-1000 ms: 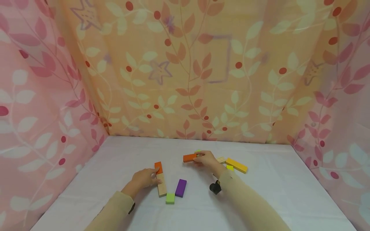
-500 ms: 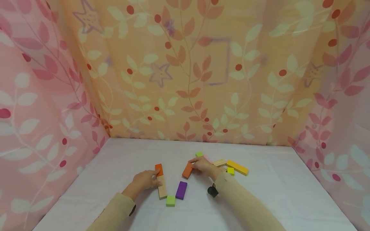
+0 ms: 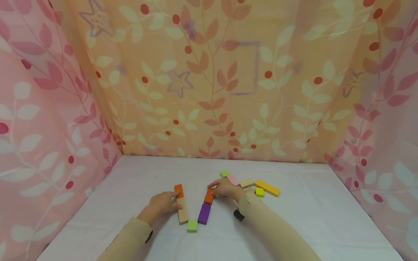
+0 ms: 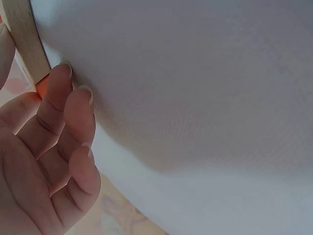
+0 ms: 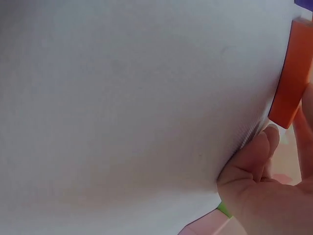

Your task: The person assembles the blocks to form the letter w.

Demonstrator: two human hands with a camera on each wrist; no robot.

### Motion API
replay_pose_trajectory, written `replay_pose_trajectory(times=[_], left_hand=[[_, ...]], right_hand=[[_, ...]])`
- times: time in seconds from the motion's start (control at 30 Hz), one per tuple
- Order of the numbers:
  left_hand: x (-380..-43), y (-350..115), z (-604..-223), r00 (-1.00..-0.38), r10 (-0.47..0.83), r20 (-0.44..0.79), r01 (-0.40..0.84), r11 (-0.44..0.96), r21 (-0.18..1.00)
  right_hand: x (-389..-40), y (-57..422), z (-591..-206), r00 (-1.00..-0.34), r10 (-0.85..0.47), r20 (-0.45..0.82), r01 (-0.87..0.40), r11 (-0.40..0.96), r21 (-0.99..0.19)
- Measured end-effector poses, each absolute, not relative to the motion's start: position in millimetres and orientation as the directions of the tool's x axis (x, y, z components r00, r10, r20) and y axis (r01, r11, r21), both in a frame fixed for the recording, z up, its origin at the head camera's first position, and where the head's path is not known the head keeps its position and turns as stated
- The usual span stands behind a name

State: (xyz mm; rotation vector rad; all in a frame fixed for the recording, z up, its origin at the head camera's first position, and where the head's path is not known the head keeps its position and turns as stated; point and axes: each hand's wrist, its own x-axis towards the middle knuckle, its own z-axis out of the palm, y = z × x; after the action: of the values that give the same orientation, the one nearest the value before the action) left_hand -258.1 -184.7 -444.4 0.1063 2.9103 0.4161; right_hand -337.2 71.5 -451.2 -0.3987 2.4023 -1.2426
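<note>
One view alone, the head's, for the near green block (image 3: pixel 192 226), on the wearer's side of all the fingers, and for the ribbed block (image 3: pixel 246 183), yellow block (image 3: pixel 259 192) and long block (image 3: pixel 267 188), off past the wrist side of the right hand (image 3: pixel 225 187). Only in the left wrist view: the inner side of the left hand (image 3: pixel 160 203), with little more than a sliver of second orange block (image 3: pixel 178 190) between fingertips. In the right wrist view, close below the knuckles, pink block (image 5: pixel 205 226) and a corner of far green block (image 5: pixel 224 209).

Orange block (image 5: pixel 292 73), at the right fingertips: flat, oblong, square-edged, evenly deep in colour. Lies nearly end to end with purple block (image 3: pixel 204 214); hard to tell whether touching.

Right fingers pinched on orange block, thumb along the side, index reaching over the far end, others curled in just beside. Left fingers loosely bent, not clenched; rest with index on second orange block, thumb on wood block (image 3: pixel 183 214).
</note>
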Motion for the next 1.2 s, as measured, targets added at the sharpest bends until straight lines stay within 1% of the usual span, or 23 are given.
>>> replay_pose_trajectory(times=[0.4,0.7,0.83,0.97,1.07,1.2], left_hand=[[-261,-186,-443,-0.979,0.101,-0.180,0.049,0.961,0.270],[-260,-185,-439,-0.980,0.124,-0.153,0.081,0.962,0.259],[-260,-184,-438,-0.980,0.132,-0.149,0.090,0.962,0.260],[-259,-183,-437,-0.978,0.134,-0.160,0.087,0.959,0.269],[-258,-182,-438,-0.977,0.136,-0.164,0.088,0.959,0.270],[-253,-181,-442,-0.981,0.146,-0.125,0.112,0.963,0.247]], right_hand=[[-338,72,-449,-0.854,-0.469,-0.224,-0.096,0.567,-0.818],[-342,72,-449,-0.841,-0.488,-0.233,-0.108,0.573,-0.812],[-342,73,-448,-0.842,-0.487,-0.231,-0.115,0.582,-0.805],[-339,76,-446,-0.858,-0.471,-0.206,-0.121,0.575,-0.809],[-337,82,-447,-0.868,-0.449,-0.210,-0.067,0.526,-0.848],[-339,94,-449,-0.872,-0.427,-0.240,0.031,0.442,-0.897]])
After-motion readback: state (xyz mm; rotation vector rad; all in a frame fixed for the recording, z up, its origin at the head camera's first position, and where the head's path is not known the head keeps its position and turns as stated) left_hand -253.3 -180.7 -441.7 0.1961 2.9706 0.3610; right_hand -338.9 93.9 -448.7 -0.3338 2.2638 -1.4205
